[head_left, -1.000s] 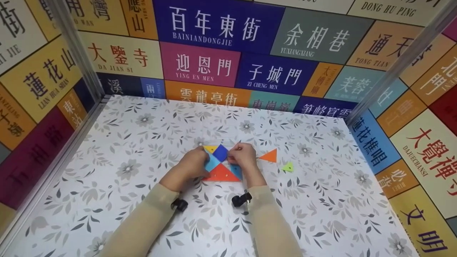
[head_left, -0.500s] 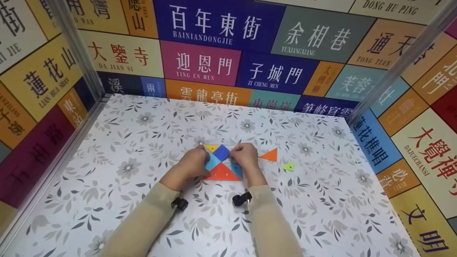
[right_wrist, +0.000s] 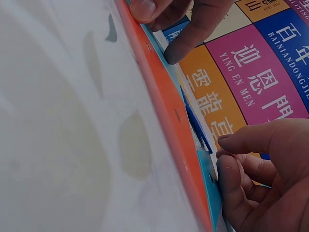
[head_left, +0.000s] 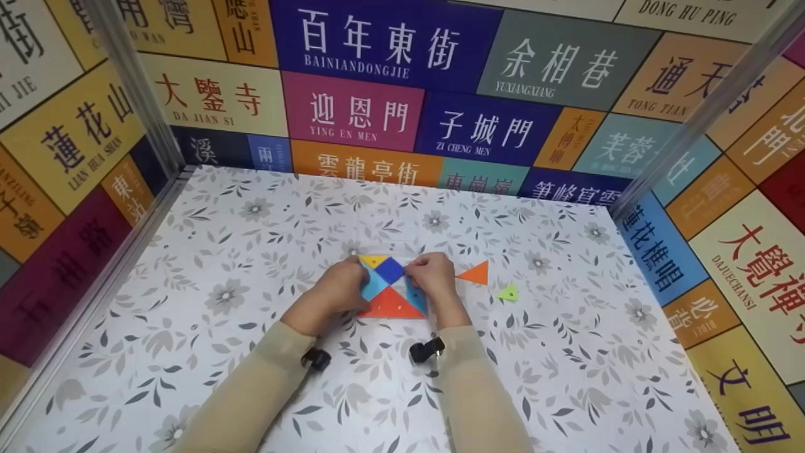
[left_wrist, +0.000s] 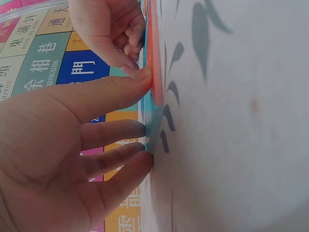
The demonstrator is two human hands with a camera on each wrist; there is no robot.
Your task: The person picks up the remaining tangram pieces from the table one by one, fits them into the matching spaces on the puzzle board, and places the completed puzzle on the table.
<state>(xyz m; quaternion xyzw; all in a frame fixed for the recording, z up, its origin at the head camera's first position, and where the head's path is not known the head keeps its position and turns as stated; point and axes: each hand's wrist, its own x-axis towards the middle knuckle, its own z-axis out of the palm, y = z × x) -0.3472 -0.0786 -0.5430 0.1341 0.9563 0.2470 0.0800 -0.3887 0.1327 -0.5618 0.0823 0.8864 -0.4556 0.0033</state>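
Observation:
Flat tangram pieces lie together on the tabletop: a red triangle (head_left: 391, 305) in front, a light blue piece (head_left: 373, 286) at left, a dark blue square (head_left: 390, 272) behind, a yellow triangle (head_left: 373, 261) at the back left and a teal triangle (head_left: 414, 301) at right. My left hand (head_left: 338, 286) spans their left side; in the left wrist view its thumb (left_wrist: 123, 92) touches the red triangle and its other fingers reach the light blue edge. My right hand (head_left: 433, 275) lies over the right side, loosely bent, index finger (right_wrist: 244, 139) by the square's corner and thumb beside the teal triangle.
An orange triangle (head_left: 476, 274) lies right of the right hand, with a small lime green triangle (head_left: 508, 294) further right. The flower-patterned tabletop (head_left: 264, 390) is bounded by upright panels (head_left: 352, 113) printed with colourful signs.
The right hand has moved very slightly right, and the dark blue square has shifted a little the same way. The left hand keeps its place.

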